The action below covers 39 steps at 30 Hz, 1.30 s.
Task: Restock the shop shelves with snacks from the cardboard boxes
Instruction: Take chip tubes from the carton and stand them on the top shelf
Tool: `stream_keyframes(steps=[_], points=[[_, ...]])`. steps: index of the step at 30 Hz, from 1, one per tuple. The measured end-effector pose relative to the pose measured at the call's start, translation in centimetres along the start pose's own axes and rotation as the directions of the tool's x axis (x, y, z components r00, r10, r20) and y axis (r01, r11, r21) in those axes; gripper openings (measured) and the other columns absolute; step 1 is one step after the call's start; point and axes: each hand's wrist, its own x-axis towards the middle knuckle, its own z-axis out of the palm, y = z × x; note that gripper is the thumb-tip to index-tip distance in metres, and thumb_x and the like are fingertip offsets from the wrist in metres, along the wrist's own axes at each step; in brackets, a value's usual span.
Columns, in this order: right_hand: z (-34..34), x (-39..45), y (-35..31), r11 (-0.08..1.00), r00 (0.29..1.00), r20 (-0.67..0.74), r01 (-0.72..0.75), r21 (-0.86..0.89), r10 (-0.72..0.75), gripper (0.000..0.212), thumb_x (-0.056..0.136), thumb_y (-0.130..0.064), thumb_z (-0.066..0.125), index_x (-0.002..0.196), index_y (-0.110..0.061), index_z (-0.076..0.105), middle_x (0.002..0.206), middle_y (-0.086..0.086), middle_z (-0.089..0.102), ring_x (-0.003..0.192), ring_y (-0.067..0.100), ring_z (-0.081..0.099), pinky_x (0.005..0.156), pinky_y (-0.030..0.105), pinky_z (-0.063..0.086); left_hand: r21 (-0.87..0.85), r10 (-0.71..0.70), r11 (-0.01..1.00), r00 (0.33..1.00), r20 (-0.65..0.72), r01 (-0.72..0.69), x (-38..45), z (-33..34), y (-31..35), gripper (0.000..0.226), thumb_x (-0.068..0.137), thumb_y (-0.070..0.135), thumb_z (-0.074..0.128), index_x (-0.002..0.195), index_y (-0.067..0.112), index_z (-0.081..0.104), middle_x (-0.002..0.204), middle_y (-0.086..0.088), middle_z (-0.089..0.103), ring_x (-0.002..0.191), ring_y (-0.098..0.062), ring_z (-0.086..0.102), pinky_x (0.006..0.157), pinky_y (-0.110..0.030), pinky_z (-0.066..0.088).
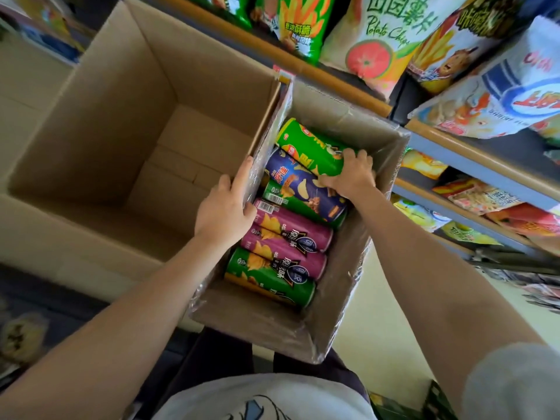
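The right hand [348, 174] is curled over the near end of a green crisp can [309, 147], fingers wrapped across its top and thumb low on its side; the can's bottom end is hidden under the palm. The left hand [225, 207] grips the left wall of the smaller cardboard box [357, 237], fingers bent over the plastic-wrapped rim with their tips out of sight inside the box, thumb on the outside.

Between the two hands, a blue can [306, 184] lies slanted on top of another green one [281, 198], of which only a strip shows. Nearer the body than the hands, two purple cans [291, 237] lie side by side, then a green can [269, 278] with an orange one beneath it, mostly hidden. How many cans lie below this top layer cannot be told.

Left of the left hand stands a larger cardboard box [106, 116], open, with only pale flat cartons visible at its bottom. Beyond and right of the right hand run the shelves [472, 159], holding snack bags [378, 34]; those on the upper shelf are cut off by the frame edge, and those on the lower shelves are partly shadowed and blurred. The person's forearms, a pale shirt and dark trousers fill the bottom of the view.
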Motion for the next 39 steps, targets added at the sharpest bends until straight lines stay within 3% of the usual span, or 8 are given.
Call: stream_keyframes(steps=[5,10,12,16,24,31,35,39], points=[[-0.4,-2.6,0.0,0.978,0.985,0.172,-0.061,0.201,0.026,0.084,0.075,-0.048,0.08,0.133,-0.004,0.037,0.123,0.015,0.059,0.112,0.035,0.059,0.084,0.036,0.047,-0.058,-0.042,0.997,0.998,0.043,0.044,0.0,-0.4,0.6,0.087,0.087,0.041,0.061,0.156,0.039,0.008,0.108,-0.006,0.05,0.075,-0.02,0.051,0.053,-0.029,0.038],[-1.2,-9.0,-1.9,0.774,0.982,0.173,-0.163,0.612,0.07,0.048,0.082,-0.044,0.074,0.114,-0.017,0.05,0.111,0.002,0.064,0.092,0.018,0.058,0.074,0.028,0.044,-0.365,-0.073,0.931,0.991,-0.116,0.026,-1.0,-2.7,2.5,0.083,0.081,0.039,0.073,0.151,0.025,0.029,0.139,-0.004,0.044,0.128,-0.021,0.041,0.104,-0.043,0.041],[-1.8,-12.4,-2.8,0.677,0.987,0.16,-0.109,0.728,-0.013,0.037,0.085,-0.043,0.073,0.11,-0.023,0.053,0.101,-0.006,0.065,0.089,0.013,0.062,0.07,0.026,0.047,-0.59,-0.103,0.807,0.989,-0.11,0.018,-1.3,-3.5,4.5,0.075,0.083,0.037,0.075,0.145,0.026,0.035,0.127,0.003,0.053,0.117,-0.013,0.053,0.097,-0.034,0.048],[-1.0,-16.1,-3.9,0.587,0.961,0.145,0.02,0.809,-0.234,0.028,0.09,-0.058,0.056,0.091,-0.032,0.069,0.091,-0.006,0.071,0.086,0.011,0.066,0.081,0.035,0.053,-0.879,-0.232,0.267,0.912,0.338,0.394,-1.1,-3.8,6.9,0.073,0.065,0.038,0.088,0.126,0.04,0.048,0.107,0.01,0.07,0.095,-0.005,0.07,0.084,-0.033,0.057],[5.6,-9.4,-1.6,0.912,0.983,0.148,-0.16,0.377,0.111,0.067,0.084,-0.041,0.074,0.133,-0.009,0.042,0.133,0.014,0.052,0.12,0.034,0.053,0.096,0.04,0.046,-0.858,-0.357,0.23,0.861,0.364,0.458,-1.6,-5.2,2.7,0.05,0.076,0.024,0.084,0.118,0.027,0.057,0.1,0.004,0.072,0.089,-0.016,0.071,0.072,-0.032,0.052],[5.2,-9.2,-3.3,0.727,0.952,0.27,-0.286,0.625,0.142,0.063,0.076,-0.031,0.083,0.124,-0.012,0.046,0.112,0.004,0.062,0.091,0.023,0.059,0.076,0.031,0.045,-0.845,-0.331,0.145,0.83,0.448,0.514,-2.5,-6.5,0.9,0.057,0.067,0.031,0.087,0.116,0.027,0.059,0.104,0.0,0.074,0.095,-0.022,0.072,0.088,-0.044,0.056],[1.4,-14.2,-4.2,0.551,0.998,0.068,-0.064,0.832,0.013,0.051,0.071,-0.021,0.087,0.111,-0.02,0.054,0.1,-0.001,0.072,0.083,0.016,0.068,0.081,0.044,0.059,-0.86,-0.268,0.048,0.836,0.479,0.508,-2.2,-9.1,2.0,0.04,0.082,0.021,0.077,0.118,0.022,0.059,0.106,-0.006,0.074,0.093,-0.024,0.072,0.081,-0.039,0.056],[-6.7,-19.0,-5.4,0.446,0.977,-0.208,0.208,0.871,-0.051,0.058,0.072,-0.002,0.085,0.117,-0.014,0.051,0.092,-0.006,0.071,0.075,0.004,0.067,0.072,0.022,0.055,-0.927,-0.142,-0.039,0.917,0.374,0.372,-1.4,-15.0,5.6,0.033,0.081,0.018,0.071,0.112,0.025,0.061,0.093,-0.004,0.076,0.078,-0.02,0.074,0.065,-0.033,0.056]])
